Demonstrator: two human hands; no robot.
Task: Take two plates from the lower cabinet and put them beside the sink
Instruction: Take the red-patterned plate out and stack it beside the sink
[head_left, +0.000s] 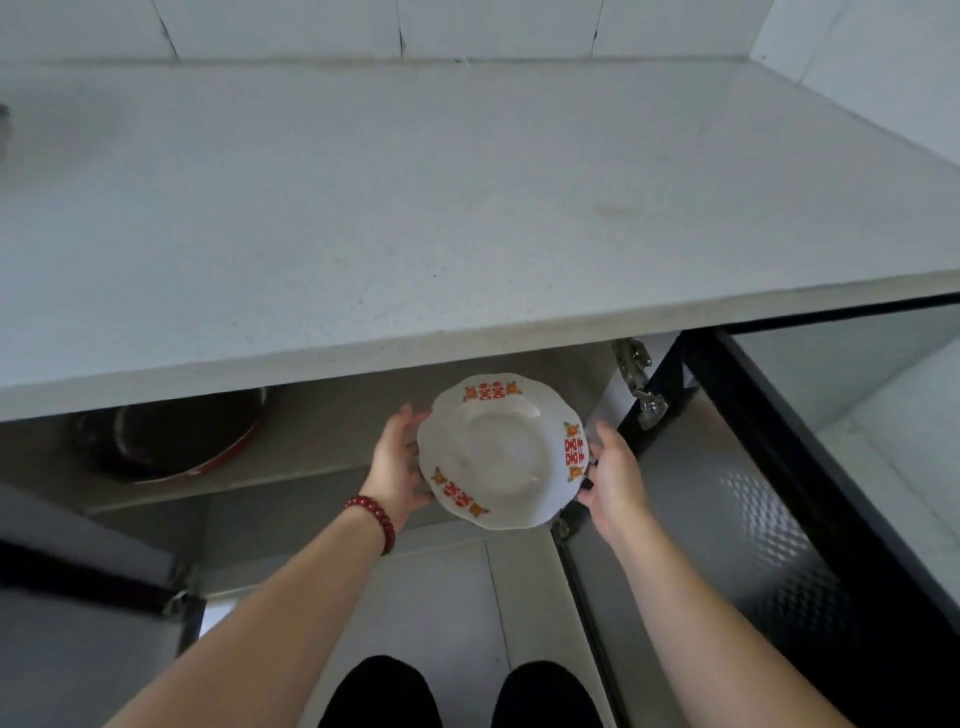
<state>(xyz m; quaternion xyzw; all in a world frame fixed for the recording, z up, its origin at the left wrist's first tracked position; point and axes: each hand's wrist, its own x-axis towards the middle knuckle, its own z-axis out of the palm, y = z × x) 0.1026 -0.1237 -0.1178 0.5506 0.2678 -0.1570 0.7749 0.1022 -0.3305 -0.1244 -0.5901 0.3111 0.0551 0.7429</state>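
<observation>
A white plate (501, 449) with red and orange marks on its rim is held in front of the open lower cabinet, just below the counter's front edge. My left hand (397, 465) grips its left rim; a red bead bracelet circles that wrist. My right hand (613, 475) grips the right rim. The plate tilts slightly toward me. I cannot tell whether a second plate lies under it. The sink is out of view.
A pale countertop (467, 208) spans the view above the cabinet. A dark pan with a red rim (171, 441) lies on the cabinet shelf to the left. The black-framed cabinet door (779, 467) stands open at the right, its hinge (636, 384) near the plate.
</observation>
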